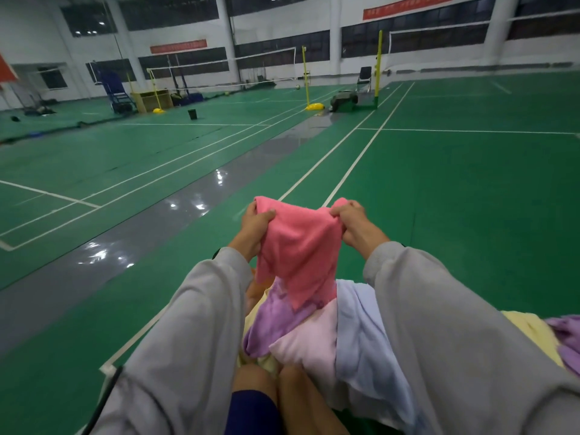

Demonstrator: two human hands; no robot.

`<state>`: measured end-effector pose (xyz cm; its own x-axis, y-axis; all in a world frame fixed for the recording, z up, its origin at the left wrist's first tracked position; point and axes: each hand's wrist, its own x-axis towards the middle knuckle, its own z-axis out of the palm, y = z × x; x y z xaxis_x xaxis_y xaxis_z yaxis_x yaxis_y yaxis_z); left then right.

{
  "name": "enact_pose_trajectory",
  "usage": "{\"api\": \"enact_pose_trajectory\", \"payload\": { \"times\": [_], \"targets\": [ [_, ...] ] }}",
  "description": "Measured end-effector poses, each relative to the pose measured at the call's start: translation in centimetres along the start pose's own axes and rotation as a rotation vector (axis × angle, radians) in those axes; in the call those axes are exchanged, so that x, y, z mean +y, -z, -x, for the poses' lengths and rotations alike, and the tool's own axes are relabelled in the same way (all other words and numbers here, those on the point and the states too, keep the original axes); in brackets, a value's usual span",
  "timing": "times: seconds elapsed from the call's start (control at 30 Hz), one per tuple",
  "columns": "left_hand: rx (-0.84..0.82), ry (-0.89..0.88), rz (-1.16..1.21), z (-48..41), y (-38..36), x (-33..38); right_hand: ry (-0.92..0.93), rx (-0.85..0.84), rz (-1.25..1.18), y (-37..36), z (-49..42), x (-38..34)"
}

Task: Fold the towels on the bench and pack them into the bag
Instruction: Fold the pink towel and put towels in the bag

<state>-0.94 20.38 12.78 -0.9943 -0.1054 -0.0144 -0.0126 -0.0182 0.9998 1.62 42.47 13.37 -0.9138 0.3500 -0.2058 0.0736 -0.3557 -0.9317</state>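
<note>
1. The left hand [255, 226] gripped one upper corner of a coral-pink towel [301, 246], its fingers curled round the bunched cloth and the thumb pressed on the front.
2. The right hand [354, 226] pinched the other upper corner in the same way, so the towel hung between the two hands, raised in front of the person.
3. The towel's top edge sagged slightly between the grips; its lower part fell in loose, uneven points, unfolded.
4. Below it lay a heap of other towels over the person's lap: a purple towel [276, 321], a pale pink towel [310, 343] and a pale blue towel [361, 324], overlapping one another.
5. A yellow towel [530, 334] and a second purple towel [565, 337] lay further right, partly hidden behind the right grey sleeve [439, 309].
6. The person's bare knees [254, 378] showed beneath the heap.
7. Beyond stretched a green court floor [455, 199] with white lines, a yellow net post [379, 67] and a black bucket [192, 114] far off.
</note>
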Motion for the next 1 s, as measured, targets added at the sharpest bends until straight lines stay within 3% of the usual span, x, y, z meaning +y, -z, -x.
{"api": "enact_pose_trajectory", "payload": {
  "times": [0.1, 0.33, 0.5, 0.63, 0.8, 0.9, 1.0],
  "targets": [
    [-0.006, 0.009, 0.035, 0.3, -0.2, 0.0, 0.000, -0.009, -0.044, 0.4, -0.5, -0.5],
    [-0.056, 0.055, 0.095, 1.7, -1.1, 0.4, -0.070, -0.229, 0.032, 1.1, 1.7, -2.2],
    [-0.090, 0.064, 0.098, 2.7, -1.8, 0.9, -0.094, -0.198, 0.165, 1.2, 2.6, -3.3],
    [-0.071, 0.059, 0.105, 2.6, -1.6, 0.9, -0.233, -0.159, 0.291, 1.4, 1.5, -2.5],
    [0.027, -0.018, 0.039, 1.6, -0.3, 0.6, -0.273, -0.025, 0.447, 3.4, -0.5, 0.2],
    [0.052, -0.023, 0.061, 1.4, 0.5, 0.2, -0.278, 0.009, 0.448, 4.5, -0.9, 0.9],
    [0.047, 0.036, 0.218, 1.2, 1.3, 0.1, -0.333, -0.110, 0.306, 2.9, 1.7, -0.8]
  ]
}}
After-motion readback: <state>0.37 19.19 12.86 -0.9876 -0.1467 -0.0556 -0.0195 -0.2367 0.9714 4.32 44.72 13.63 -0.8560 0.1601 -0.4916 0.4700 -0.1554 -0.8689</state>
